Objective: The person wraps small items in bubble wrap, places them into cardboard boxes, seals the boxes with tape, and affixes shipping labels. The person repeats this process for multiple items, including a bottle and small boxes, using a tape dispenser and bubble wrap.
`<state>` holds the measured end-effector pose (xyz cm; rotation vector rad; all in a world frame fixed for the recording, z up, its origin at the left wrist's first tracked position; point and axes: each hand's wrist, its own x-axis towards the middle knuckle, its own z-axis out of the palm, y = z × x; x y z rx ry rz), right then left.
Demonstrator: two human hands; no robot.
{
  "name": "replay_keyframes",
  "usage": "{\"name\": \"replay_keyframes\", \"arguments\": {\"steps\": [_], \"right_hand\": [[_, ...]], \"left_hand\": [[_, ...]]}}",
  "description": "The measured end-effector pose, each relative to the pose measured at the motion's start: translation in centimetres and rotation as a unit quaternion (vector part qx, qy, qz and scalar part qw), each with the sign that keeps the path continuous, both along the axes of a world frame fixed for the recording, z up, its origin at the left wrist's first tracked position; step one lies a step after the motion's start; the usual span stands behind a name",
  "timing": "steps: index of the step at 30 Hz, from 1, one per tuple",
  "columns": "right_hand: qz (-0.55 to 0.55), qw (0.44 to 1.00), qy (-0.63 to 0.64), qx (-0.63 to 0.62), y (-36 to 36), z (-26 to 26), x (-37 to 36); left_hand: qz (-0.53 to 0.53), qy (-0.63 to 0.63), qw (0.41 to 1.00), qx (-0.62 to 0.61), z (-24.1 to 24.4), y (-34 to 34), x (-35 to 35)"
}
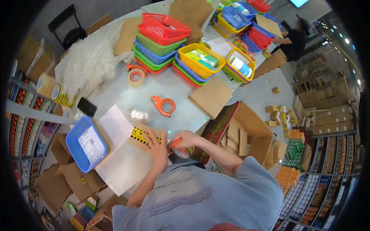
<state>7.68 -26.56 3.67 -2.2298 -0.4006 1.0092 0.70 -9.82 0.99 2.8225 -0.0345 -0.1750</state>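
Note:
My left hand (157, 148) lies spread on a small cardboard box (141, 130) that bears a strip of yellow-and-black tape (138, 134). Just right of it, my right hand (185, 139) grips an orange tape dispenser (174, 143) loaded with a roll of yellow-and-black tape (189, 151), close to the box's right end. White paper sheets (124, 164) lie under and left of the box. Beyond the box are a clear plastic-wrapped item (139, 115) and an orange dispenser without tape (164, 105). Another dispenser with clear tape (136, 76) lies farther back.
Blue basket (69, 144) with a printed sheet stands at left, near a black phone (87, 106). Stacked baskets (160, 49) and plastic wrap (89, 57) are at the back. An open carton (254, 124) with cardboard pieces is at right. A person (294, 42) sits at far right.

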Motion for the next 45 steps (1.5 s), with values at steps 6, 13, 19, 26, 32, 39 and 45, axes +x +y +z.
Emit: {"name": "replay_keyframes", "arguments": {"steps": [6,13,19,26,32,39,45], "right_hand": [[0.092,0.977,-0.041,-0.185,-1.6,-1.1,0.7],[0.046,0.974,-0.221,0.002,-4.9,2.8,0.8],[0.058,0.907,-0.367,0.199,-1.8,4.5,-1.2],[0.098,0.87,-0.39,0.284,1.1,3.8,-3.7],[0.113,0.9,-0.35,0.235,2.7,4.8,-5.0],[0.108,0.945,-0.26,0.165,1.1,3.0,-5.7],[0.098,0.95,-0.243,0.169,1.6,-0.2,-5.3]], "left_hand": [[-0.053,-0.066,0.996,0.032,-1.2,1.9,-0.6],[-0.303,-0.037,0.952,0.037,-0.8,11.5,-3.4],[-0.24,0.041,0.934,-0.262,3.2,14.2,-3.4],[0.231,0.12,0.63,-0.731,4.2,9.7,-2.6],[0.33,0.03,0.737,-0.589,-0.2,13.8,-2.3],[0.326,-0.048,0.85,-0.41,-4.3,19.3,-0.3],[0.293,0.029,0.86,-0.417,-7.9,17.1,-1.2]]}}
